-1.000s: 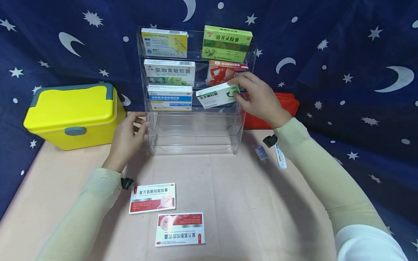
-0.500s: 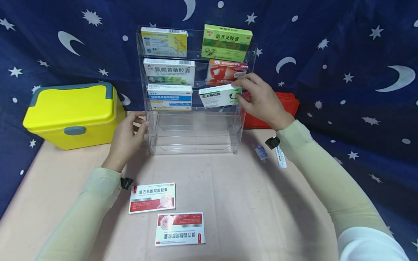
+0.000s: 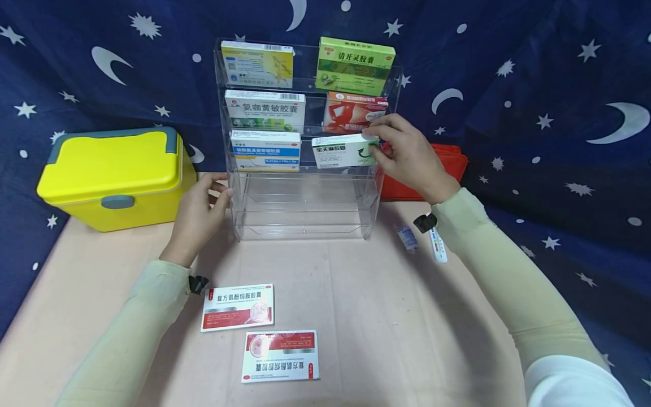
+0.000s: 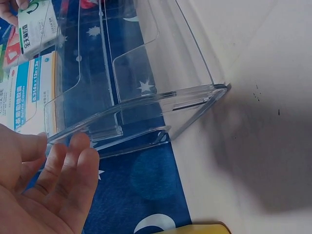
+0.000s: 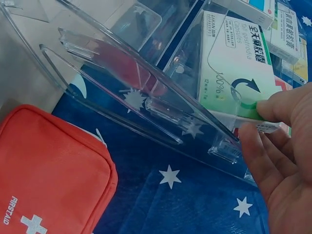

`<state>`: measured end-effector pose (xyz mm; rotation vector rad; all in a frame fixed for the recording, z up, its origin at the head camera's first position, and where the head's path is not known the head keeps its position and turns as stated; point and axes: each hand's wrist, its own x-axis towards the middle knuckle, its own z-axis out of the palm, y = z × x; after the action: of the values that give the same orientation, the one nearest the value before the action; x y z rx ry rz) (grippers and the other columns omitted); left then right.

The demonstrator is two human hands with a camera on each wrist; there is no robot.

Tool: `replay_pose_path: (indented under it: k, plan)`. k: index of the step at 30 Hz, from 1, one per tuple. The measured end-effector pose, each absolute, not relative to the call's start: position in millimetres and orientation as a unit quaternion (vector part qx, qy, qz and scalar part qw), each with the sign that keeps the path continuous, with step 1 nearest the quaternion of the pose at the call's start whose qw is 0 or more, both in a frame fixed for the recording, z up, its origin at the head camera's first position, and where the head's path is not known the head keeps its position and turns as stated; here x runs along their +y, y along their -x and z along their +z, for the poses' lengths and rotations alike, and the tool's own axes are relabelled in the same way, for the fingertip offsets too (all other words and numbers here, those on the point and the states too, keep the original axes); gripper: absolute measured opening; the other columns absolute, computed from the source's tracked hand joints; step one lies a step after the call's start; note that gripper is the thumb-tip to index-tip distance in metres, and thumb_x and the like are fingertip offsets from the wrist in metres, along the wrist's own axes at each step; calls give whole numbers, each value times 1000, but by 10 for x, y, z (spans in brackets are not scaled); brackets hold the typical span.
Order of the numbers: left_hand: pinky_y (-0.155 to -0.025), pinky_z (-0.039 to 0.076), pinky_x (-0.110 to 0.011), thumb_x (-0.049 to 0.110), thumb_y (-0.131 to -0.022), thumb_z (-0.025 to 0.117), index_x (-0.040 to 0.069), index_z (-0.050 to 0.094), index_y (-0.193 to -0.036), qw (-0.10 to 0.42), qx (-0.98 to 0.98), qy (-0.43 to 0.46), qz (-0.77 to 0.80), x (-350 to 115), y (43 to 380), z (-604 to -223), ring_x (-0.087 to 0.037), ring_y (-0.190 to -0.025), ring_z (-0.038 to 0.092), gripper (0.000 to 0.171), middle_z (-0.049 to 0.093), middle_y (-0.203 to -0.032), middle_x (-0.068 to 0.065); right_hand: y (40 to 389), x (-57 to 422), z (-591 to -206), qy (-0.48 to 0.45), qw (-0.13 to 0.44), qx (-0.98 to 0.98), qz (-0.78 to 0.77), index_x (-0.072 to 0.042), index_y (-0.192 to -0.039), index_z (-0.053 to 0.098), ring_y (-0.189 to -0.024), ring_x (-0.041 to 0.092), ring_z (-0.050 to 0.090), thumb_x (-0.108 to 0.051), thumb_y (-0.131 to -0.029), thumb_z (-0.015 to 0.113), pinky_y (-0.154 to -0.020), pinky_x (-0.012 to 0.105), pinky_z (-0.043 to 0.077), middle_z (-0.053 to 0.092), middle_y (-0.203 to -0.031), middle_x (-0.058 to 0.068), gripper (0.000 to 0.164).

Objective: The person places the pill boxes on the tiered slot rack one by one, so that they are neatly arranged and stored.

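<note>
A transparent tiered display rack (image 3: 305, 203) stands on the table, its upper tiers bearing medicine boxes. My right hand (image 3: 409, 155) pinches the right end of a white-and-green medicine box (image 3: 343, 151), which sits level in the third tier. In the right wrist view, the thumb lies on the front of this box and the fingers reach behind its end. My left hand (image 3: 200, 215) steadies the rack from the left; in the left wrist view its thumb and fingers (image 4: 68, 161) pinch the side panel's edge. A blue-and-white box (image 3: 265, 151) shares the tier.
Two red-and-white medicine boxes (image 3: 237, 307) lie flat in front of the rack. At left stands a yellow lidded case (image 3: 112, 181); behind the right hand is a red first-aid pouch (image 5: 53, 165). A small vial-like item (image 3: 407, 238) and a thermometer-like strip (image 3: 438, 244) lie right.
The white-and-green box has turned from tilted to level and shifted slightly right and down into the tier, with the right hand still on it. The left hand has stayed put.
</note>
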<state>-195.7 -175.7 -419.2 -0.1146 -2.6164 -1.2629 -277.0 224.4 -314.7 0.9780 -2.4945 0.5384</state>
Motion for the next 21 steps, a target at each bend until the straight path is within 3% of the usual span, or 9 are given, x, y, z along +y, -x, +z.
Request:
replay_pose_path:
  k: [14, 21]
  plan:
    - [-79, 54, -46, 19, -104, 59, 7, 54, -139, 103, -896, 29, -431, -1749, 1945, -4162, -33, -92, 62, 37, 63, -113, -14, 2750, 2253, -3156, -354, 205, -894, 182, -6, -124, 71, -80, 20, 54, -7, -93, 72, -70, 27, 43, 58, -129, 9, 31]
    - [-77, 54, -46, 20, -104, 59, 7, 54, -140, 107, -895, 30, -432, -1754, 1938, -4175, -33, -92, 62, 38, 63, -113, -13, 2372, 2158, -3276, -362, 183, -881, 244, -9, -122, 72, -83, 19, 59, -7, -93, 74, -67, 29, 48, 58, -131, 6, 29]
